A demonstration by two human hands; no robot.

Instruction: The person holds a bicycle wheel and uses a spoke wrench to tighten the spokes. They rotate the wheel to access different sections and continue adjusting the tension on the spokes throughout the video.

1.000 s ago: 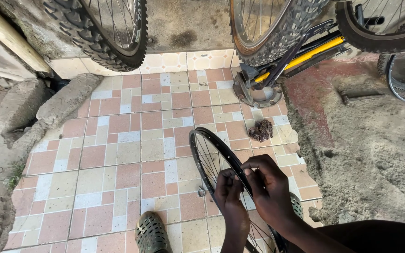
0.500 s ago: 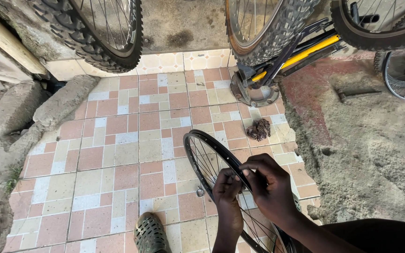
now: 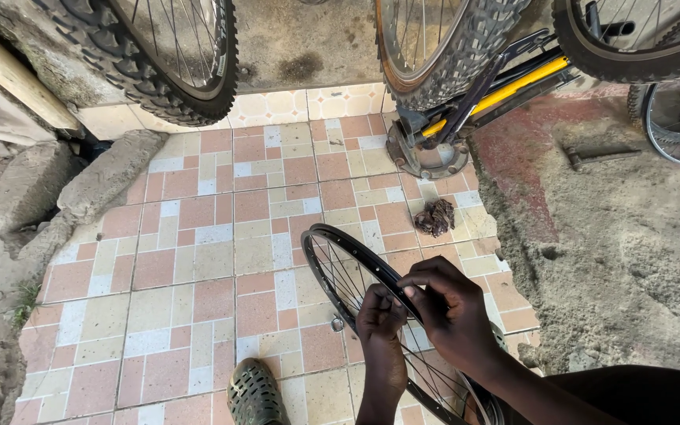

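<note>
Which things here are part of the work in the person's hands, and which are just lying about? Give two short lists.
In hand:
bare wheel rim, standing on the tiles
left hand, on the rim and spokes
right hand, pinching at the rim

Lying about:
crumpled rag
knobbly tyres
yellow bicycle frame
green clog

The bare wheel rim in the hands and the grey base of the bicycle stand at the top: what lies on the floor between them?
In the head view, a crumpled dark rag lies on the tiles between the rim and the stand base.
</note>
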